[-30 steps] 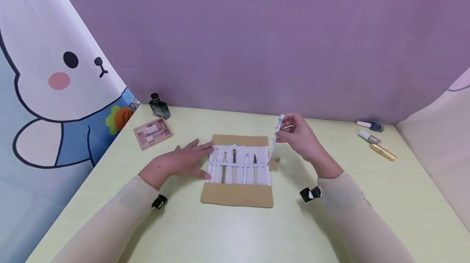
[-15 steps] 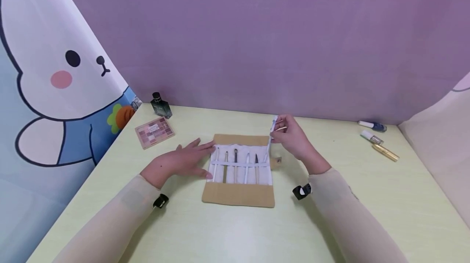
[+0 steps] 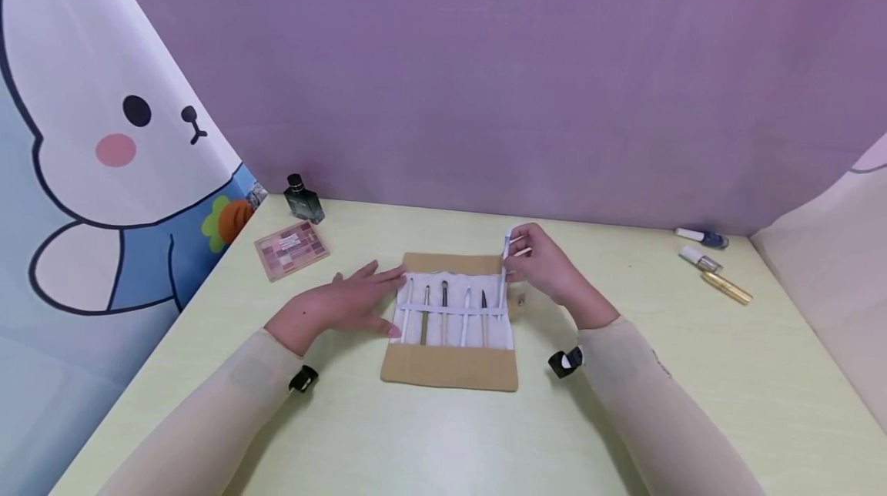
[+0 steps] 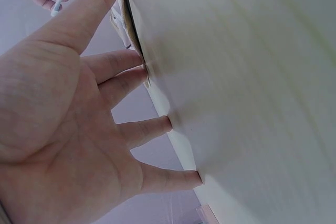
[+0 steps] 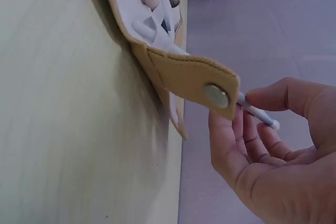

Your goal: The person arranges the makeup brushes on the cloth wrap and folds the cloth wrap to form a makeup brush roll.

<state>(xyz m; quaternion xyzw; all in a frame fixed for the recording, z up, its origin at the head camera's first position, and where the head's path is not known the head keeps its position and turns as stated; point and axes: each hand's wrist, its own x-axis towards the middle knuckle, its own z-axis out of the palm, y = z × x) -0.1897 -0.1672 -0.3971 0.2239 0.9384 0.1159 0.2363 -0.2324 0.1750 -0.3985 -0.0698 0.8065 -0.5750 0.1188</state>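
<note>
A tan fabric brush roll (image 3: 449, 367) lies unfolded on the table, its white lining facing up. Several slim makeup brushes (image 3: 444, 315) stand in a row under its white elastic strap (image 3: 453, 310). At the roll's right end, my right hand (image 3: 543, 263) pinches a slim white stick (image 5: 261, 114) between thumb and fingers. The stick is nearly upright, its lower part at the last place of the strap; its kind does not show. My left hand (image 3: 339, 303) lies with fingers spread, fingertips and thumb on the roll's left edge.
A tan snap tab (image 5: 194, 80) sticks out from the roll's right side. At the back left are an eyeshadow palette (image 3: 291, 251) and a dark bottle (image 3: 303, 202). Two small bottles (image 3: 701, 238) (image 3: 700, 259) and a gold tube (image 3: 726, 287) lie at the far right.
My right hand has moved left and slightly down with the white stick, which has turned from slanted to nearly upright over the roll's right end. My left hand stays at the left edge.
</note>
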